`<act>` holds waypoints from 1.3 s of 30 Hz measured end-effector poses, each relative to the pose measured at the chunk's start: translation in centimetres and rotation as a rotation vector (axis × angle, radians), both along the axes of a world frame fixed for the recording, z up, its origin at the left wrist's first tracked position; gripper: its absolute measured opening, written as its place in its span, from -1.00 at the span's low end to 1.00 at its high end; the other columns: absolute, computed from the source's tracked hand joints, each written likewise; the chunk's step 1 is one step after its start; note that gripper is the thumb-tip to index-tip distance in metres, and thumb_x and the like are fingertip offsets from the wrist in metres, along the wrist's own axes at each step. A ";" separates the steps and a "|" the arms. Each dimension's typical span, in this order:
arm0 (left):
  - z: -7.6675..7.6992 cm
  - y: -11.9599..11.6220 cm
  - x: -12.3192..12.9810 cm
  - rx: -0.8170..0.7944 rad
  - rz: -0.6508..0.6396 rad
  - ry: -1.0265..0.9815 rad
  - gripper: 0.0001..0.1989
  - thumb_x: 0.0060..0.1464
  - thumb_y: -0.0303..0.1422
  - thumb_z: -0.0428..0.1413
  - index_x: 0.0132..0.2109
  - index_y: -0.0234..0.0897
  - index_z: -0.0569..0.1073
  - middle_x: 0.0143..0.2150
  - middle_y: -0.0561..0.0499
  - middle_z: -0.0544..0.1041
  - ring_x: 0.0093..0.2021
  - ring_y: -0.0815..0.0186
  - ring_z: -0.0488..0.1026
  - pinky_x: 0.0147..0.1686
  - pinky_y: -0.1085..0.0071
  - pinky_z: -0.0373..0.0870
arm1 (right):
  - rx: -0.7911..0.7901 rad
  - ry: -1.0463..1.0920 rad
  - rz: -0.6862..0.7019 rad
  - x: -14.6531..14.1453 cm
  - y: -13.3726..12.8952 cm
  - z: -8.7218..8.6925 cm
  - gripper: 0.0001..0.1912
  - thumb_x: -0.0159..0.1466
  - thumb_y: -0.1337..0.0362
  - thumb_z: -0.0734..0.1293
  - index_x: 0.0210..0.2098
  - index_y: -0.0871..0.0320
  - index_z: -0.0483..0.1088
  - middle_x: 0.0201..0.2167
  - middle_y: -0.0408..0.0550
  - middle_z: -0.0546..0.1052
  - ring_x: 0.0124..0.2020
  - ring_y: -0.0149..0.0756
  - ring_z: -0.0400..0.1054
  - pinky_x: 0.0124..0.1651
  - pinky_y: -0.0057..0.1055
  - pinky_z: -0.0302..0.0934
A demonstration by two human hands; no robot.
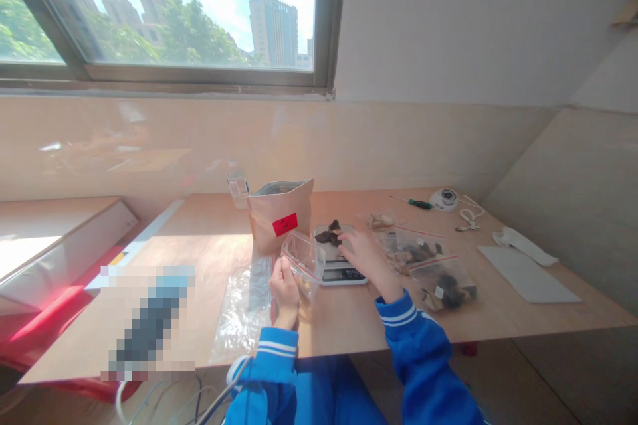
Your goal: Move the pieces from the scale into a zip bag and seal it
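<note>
My left hand (285, 289) is closed on the rim of a clear zip bag (305, 254), whose mouth gapes upward; a few small yellowish bits seem to lie inside. On a white kitchen scale (343, 277) rest dark, shrivelled dried pieces (329, 234), perhaps dried mushrooms. Over the scale's right side reaches my right hand (366, 254), its fingers apart and the fingertips at the edge of those pieces. Behind the clear bag stands a kraft paper pouch (269, 219) with a red label, its top open. The scale's digits are too small to read.
Several zip bags of dried pieces (448, 282) lie right of the scale. Farther back are a green screwdriver (420, 204) and a white dome camera (443, 199). A white board (528, 275) lies at right, a plastic bottle (238, 186) at the back, flat clear plastic (242, 312) at left.
</note>
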State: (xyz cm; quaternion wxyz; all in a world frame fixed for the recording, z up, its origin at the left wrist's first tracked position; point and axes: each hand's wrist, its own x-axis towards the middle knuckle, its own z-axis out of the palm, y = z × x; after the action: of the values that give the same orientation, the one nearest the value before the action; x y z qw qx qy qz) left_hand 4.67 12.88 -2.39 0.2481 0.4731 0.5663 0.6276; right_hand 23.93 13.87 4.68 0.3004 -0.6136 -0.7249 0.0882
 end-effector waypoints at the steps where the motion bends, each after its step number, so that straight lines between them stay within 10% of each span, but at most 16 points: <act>1: 0.1 0.0 0.0 0.001 -0.003 0.003 -0.58 0.21 -0.11 -0.16 -0.54 -0.22 0.16 -0.64 0.16 0.19 -0.58 0.37 0.18 -0.50 0.45 0.16 | -0.033 -0.054 -0.019 0.4 0.3 -1.3 -0.82 0.19 0.39 0.30 -0.20 0.15 0.45 -0.20 0.06 0.50 -0.09 -0.11 0.35 -0.05 -0.23 0.21; 9: 0.4 -0.3 0.2 0.017 -0.036 0.038 -0.59 0.18 -0.09 -0.13 -0.55 -0.21 0.12 -0.66 0.17 0.13 -0.61 0.39 0.13 -0.56 0.47 0.09 | -0.005 -0.033 -0.095 1.0 0.9 -4.9 -0.83 0.15 0.40 0.32 -0.24 0.15 0.42 -0.26 0.00 0.47 -0.17 -0.15 0.36 -0.10 -0.25 0.21; 14: 0.4 -0.5 0.2 0.023 -0.046 0.054 -0.61 0.17 -0.12 -0.12 -0.54 -0.21 0.13 -0.65 0.17 0.13 -0.60 0.39 0.14 -0.55 0.47 0.10 | 0.031 0.252 -0.075 0.4 0.6 -3.0 -0.90 0.15 0.40 0.24 -0.39 0.13 0.38 -0.39 -0.09 0.45 -0.39 -0.29 0.35 -0.26 -0.33 0.26; 22: 0.8 -1.1 0.1 -0.011 -0.125 0.179 -0.66 0.16 -0.19 -0.11 -0.54 -0.22 0.16 -0.64 0.15 0.19 -0.59 0.38 0.19 -0.54 0.47 0.09 | 0.038 0.563 0.250 -3.7 -1.6 2.5 -0.83 0.22 0.21 0.30 -0.21 0.09 0.43 -0.22 -0.07 0.48 -0.21 -0.31 0.38 -0.12 -0.36 0.30; 31: 0.4 -0.5 0.0 -0.015 -0.031 0.069 -0.62 0.17 -0.13 -0.11 -0.54 -0.22 0.16 -0.64 0.17 0.17 -0.58 0.39 0.17 -0.52 0.47 0.09 | 0.104 0.041 -0.072 -1.5 3.5 -4.8 -0.62 0.22 0.27 0.30 0.04 0.07 0.38 0.08 0.14 0.29 0.13 -0.02 0.17 0.15 -0.04 0.10; 39: 1.5 -2.8 2.6 -0.072 0.101 -0.078 -0.63 0.23 -0.15 -0.19 -0.51 -0.19 0.12 -0.62 0.16 0.16 -0.58 0.37 0.17 -0.50 0.45 0.17 | 0.093 -0.121 -0.064 -2.0 3.3 -5.2 -0.71 0.30 0.29 0.21 -0.03 0.10 0.43 -0.13 0.11 0.42 -0.06 -0.06 0.20 0.01 -0.17 0.13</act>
State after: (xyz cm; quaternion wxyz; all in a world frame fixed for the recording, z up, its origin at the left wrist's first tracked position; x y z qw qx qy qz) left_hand 7.28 10.07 -0.93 0.2546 0.4099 0.6016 0.6365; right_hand 21.96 17.16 -0.53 0.2871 -0.6258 -0.7251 0.0076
